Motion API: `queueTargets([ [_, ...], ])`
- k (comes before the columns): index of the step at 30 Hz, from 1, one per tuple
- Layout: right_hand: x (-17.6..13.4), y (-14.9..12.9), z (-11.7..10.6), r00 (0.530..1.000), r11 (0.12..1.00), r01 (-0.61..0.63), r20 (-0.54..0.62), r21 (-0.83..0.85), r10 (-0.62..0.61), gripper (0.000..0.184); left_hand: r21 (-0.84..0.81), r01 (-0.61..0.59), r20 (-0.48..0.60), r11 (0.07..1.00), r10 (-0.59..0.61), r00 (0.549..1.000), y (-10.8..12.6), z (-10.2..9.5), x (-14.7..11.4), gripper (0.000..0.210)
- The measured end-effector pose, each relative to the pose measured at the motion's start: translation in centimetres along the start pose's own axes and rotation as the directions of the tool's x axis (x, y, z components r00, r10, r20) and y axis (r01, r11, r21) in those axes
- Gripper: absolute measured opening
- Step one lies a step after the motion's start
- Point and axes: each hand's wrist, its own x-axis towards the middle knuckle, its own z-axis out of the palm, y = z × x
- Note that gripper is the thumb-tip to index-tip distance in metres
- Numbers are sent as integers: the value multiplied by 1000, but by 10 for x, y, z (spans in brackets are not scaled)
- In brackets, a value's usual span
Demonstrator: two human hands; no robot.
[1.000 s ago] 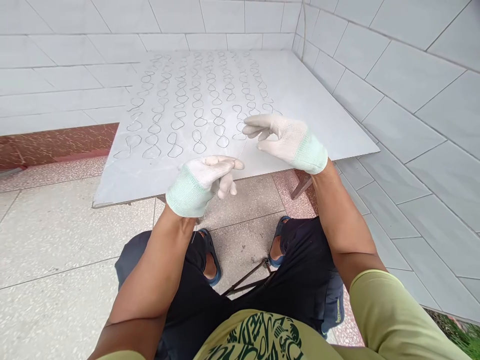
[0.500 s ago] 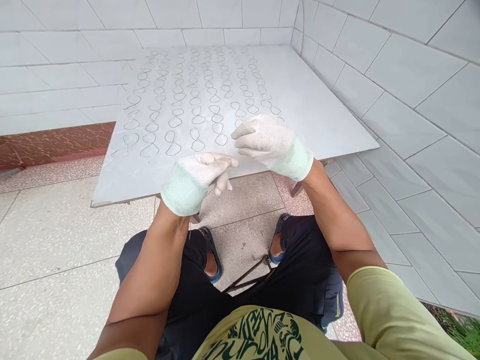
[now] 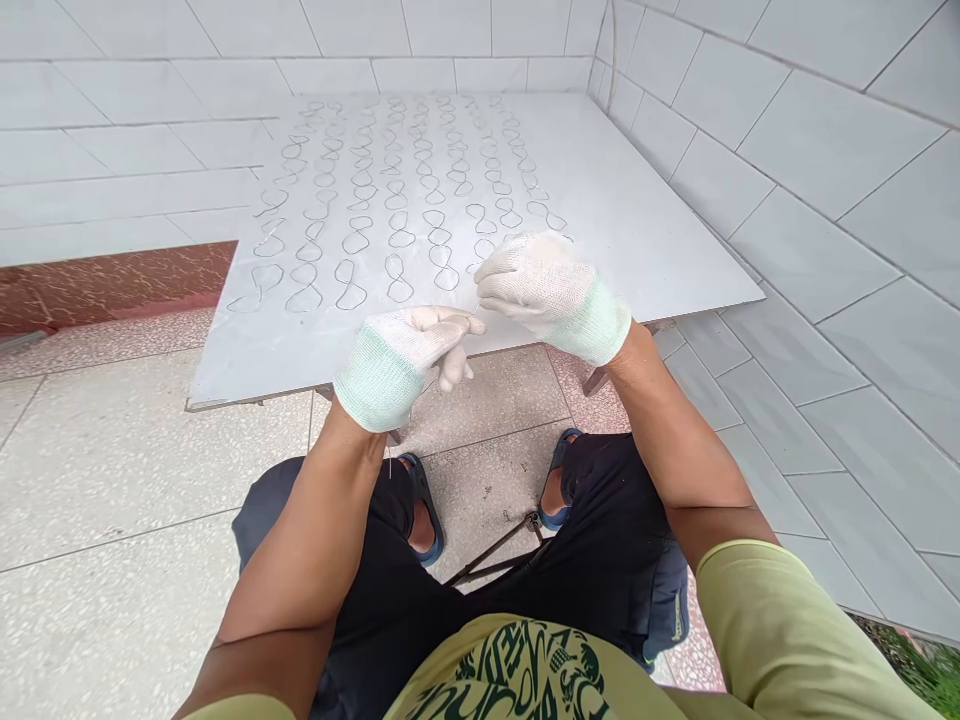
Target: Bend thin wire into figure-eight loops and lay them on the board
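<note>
My left hand (image 3: 414, 352), in a white glove with a pale green cuff, is closed in a pinch at the front edge of the board. A thin wire (image 3: 390, 462) dangles beneath its wrist, and a faint strand shows at the fingertips. Close by on the right, my gloved right hand (image 3: 545, 287) has its fingers pressed together on the strand's other part, which is hard to make out. Figure-eight wire loops (image 3: 400, 278) lie beyond both hands in several rows.
The loops rest on a white board (image 3: 637, 230) set in a corner of tiled walls (image 3: 810, 180). A dark metal frame (image 3: 491, 550) stands on the speckled floor (image 3: 112, 480) between my feet in blue sandals (image 3: 431, 530).
Both hands sit slightly further right in view, and the right fingertips are a little lower, still close to the left ones. The camera view has shifted slightly. The loops lie as before.
</note>
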Motion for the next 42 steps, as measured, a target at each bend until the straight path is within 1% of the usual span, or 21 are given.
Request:
queueTargets([
  [3, 0, -3, -4, 997, 997, 27, 69, -75, -21, 34, -24, 2, 2, 1000, -2, 1000, 0, 1, 0, 24],
  [5, 0, -7, -8, 998, 998, 2, 67, -67, 3, 32, -13, 4, 0, 1000, -4, 1000, -1, 2, 0, 23],
  [7, -1, -10, -11, 996, 995, 5, 85, -101, 3, 34, 9, 4, -9, 1000, -4, 1000, -1, 2, 0, 24],
  [13, 0, -16, -15, 982, 948, 109, 182, -300, -55, 37, 19, 11, -42, 1000, -10, 999, 2, 4, -3, 23],
  [15, 0, -15, -14, 981, 933, 132, 177, -336, -75, 36, 39, 32, -38, 999, -31, 999, 5, 5, -4, 23],
  [17, 0, -13, -13, 985, 933, 127, 154, -337, -78, 34, 53, 40, -37, 998, -38, 999, 7, 5, -4, 22],
  [19, 0, -13, -12, 985, 939, 122, 153, -323, -76, 39, 52, 37, -38, 998, -35, 999, 7, 5, -3, 23],
  [21, -2, -13, -11, 986, 953, 123, 145, -276, -86, 41, 54, 30, -41, 998, -28, 999, 6, 5, -2, 25],
  [22, -3, -14, -9, 991, 968, 98, 106, -229, -76, 36, 57, 25, -47, 998, -22, 999, 5, 5, -2, 26],
  [23, -6, -14, -8, 998, 987, 50, 39, -156, -44, 27, 55, 17, -58, 998, -14, 998, 4, 5, -1, 27],
  [24, -8, -14, -6, 999, 998, -18, -46, -53, 16, 20, 49, 7, -70, 999, -4, 998, 4, 5, -1, 28],
  [25, -11, -15, -4, 987, 993, -94, -124, 75, 103, 20, 39, -3, -84, 999, 6, 996, 4, 5, -1, 29],
  [26, -13, -15, -3, 963, 963, -167, -174, 211, 205, 23, 29, -11, -96, 1000, 14, 995, 3, 5, 0, 30],
  [27, -14, -15, -1, 936, 913, -228, -180, 339, 301, 24, 25, -15, -102, 1000, 18, 995, 3, 5, 0, 30],
  [28, -15, -16, 0, 916, 852, -278, -144, 444, 374, 23, 27, -16, -105, 1000, 19, 994, 3, 5, 0, 30],
  [30, -14, -20, 2, 893, 730, -365, -4, 578, 450, 23, 46, -12, -110, 999, 17, 994, 3, 5, 0, 29],
  [32, -10, -27, 4, 876, 647, -428, 114, 631, 468, 25, 71, -5, -108, 997, 12, 994, 2, 5, -1, 26],
  [34, -6, -35, 5, 864, 624, -459, 155, 632, 479, 28, 90, 3, -106, 996, 6, 994, 2, 5, -2, 23],
  [38, -3, -47, 7, 854, 669, -469, 105, 576, 509, 28, 128, 48, -112, 991, -34, 993, 5, 9, -2, 23],
  [40, -3, -48, 9, 847, 664, -473, 92, 578, 524, 26, 163, 98, -121, 982, -78, 990, 7, 10, 0, 26],
  [42, -4, -47, 11, 838, 654, -480, 86, 585, 539, 25, 212, 136, -154, 968, -105, 982, 10, 11, 1, 28],
])
